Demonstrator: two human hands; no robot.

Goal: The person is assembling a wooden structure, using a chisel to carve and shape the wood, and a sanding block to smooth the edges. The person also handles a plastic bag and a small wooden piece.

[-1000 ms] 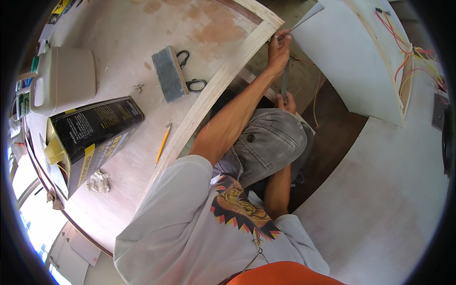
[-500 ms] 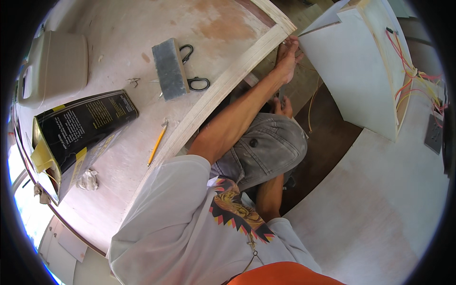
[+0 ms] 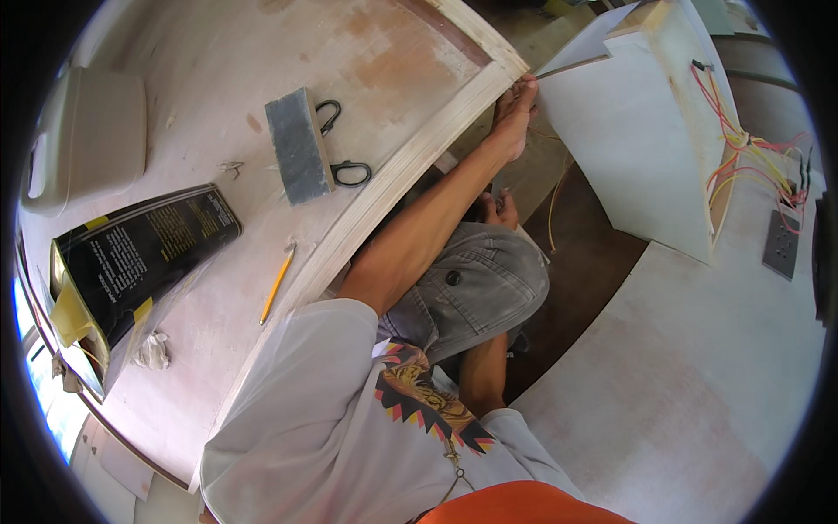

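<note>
My left hand is at the outer corner of the wood-edged panel, its fingers drawn together by the edge. Whatever they pinch is too small to make out. Below it, in the gap between the panel and a white cabinet piece, my right hand is raised with curled fingers. Its palm and anything in it are hidden. A bulge of grey stitched cloth with a dark button lies between my arms and covers part of my right forearm.
On the panel lie a grey sanding block over black-handled scissors, a yellow pencil, a black can, a beige jug and crumpled paper. Red and yellow wires hang from the cabinet, near a grey socket plate.
The whole view has shifted a little, so the panel and cabinet appear farther left. My left hand stays at the corner, with its fingers closer together. My right hand remains in the gap.
</note>
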